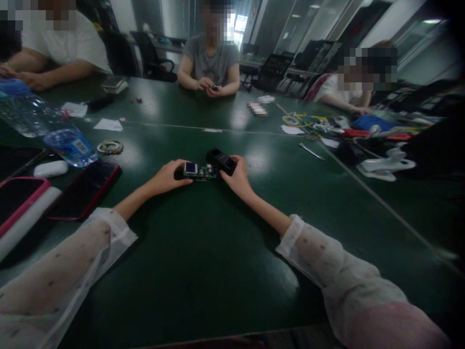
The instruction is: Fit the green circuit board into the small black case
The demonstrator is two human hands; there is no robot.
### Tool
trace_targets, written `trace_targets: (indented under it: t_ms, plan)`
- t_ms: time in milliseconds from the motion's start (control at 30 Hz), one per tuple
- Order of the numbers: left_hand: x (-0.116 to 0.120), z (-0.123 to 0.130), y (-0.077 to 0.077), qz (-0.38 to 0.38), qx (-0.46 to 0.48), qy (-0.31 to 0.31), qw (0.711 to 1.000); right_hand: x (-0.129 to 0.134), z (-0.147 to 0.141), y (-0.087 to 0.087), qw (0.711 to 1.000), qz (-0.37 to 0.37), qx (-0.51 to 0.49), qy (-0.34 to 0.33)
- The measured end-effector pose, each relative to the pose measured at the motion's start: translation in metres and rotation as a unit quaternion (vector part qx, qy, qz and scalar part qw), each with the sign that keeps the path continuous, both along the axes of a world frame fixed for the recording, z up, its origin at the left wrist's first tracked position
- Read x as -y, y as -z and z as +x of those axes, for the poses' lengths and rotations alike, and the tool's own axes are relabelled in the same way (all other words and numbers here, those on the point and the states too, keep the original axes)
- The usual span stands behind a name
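Note:
Between thumb and fingers, my left hand (169, 177) grips a small circuit board (205, 171) with a little square screen at its left end. My right hand (238, 177) is closed around a black plastic casing (221, 160) that has a rectangular opening. The casing lies tilted just beyond the board's right end, very near it; I cannot tell whether they touch. Both hands are low over the green tabletop (203, 271).
At left are a water bottle (69, 143), a red-edged phone (87, 189), a white earbud case (51, 168) and a coiled ring (110, 147). A wrench (311, 151) and tangled cables (308, 121) lie at right. Several people sit around the table.

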State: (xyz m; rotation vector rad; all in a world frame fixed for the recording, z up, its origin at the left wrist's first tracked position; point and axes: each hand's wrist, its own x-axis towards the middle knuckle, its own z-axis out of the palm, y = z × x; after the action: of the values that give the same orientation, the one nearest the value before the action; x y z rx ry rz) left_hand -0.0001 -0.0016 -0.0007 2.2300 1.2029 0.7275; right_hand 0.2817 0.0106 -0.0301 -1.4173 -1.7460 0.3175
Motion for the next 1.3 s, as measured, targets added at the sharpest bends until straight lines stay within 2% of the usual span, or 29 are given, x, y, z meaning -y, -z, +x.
trace_targets:
  t_ms: [467, 633, 800, 933, 1300]
  plan:
    - [0.0, -0.001, 0.001, -0.002, 0.004, 0.004, 1.0, -0.003, 0.003, 0.003, 0.998, 0.035, -0.047, -0.034]
    - [-0.001, -0.002, 0.002, -0.003, 0.0, 0.002, 1.0, 0.011, -0.003, -0.01, 0.993, 0.083, -0.063, -0.052]
    - [-0.002, -0.002, 0.004, 0.004, -0.002, -0.008, 1.0, 0.026, -0.011, -0.023, 0.984, 0.123, -0.041, -0.124]
    - [-0.004, -0.002, 0.008, 0.017, -0.002, -0.011, 1.0, 0.027, -0.013, -0.023, 0.977, 0.126, -0.013, -0.171]
    - [-0.007, -0.002, 0.012, 0.011, 0.0, -0.026, 1.0, 0.024, -0.013, -0.023, 0.968, 0.082, 0.03, -0.235]
